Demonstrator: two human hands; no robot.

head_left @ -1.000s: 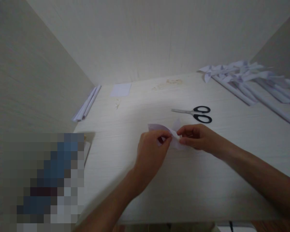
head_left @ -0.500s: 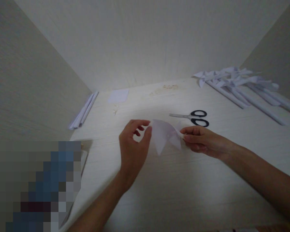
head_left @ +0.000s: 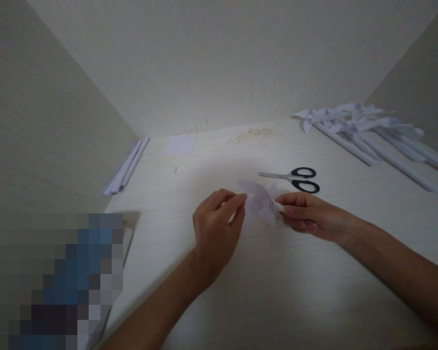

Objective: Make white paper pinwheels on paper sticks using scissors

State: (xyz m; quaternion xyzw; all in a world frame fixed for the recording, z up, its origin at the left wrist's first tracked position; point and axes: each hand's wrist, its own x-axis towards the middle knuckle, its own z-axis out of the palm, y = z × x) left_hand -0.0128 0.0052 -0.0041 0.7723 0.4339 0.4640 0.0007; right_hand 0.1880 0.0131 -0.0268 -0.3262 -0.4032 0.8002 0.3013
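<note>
The folded paper piece [head_left: 258, 204] is small, white and thin enough to look faintly translucent, with a pale lilac cast in the light. It is held just above the desk [head_left: 277, 291], a little in front of the middle of the surface. Its flaps fan out from a pinched point on its right side, so the shape reads as a few curved, pointed petals spreading to the left and upward. The right hand [head_left: 306, 216] pinches that gathered point between thumb and fingertips. The left hand [head_left: 217, 228] holds the tip of the upper left flap between thumb and forefinger. The paper's lower edge hangs close to the desk; whether it touches is unclear.
</note>
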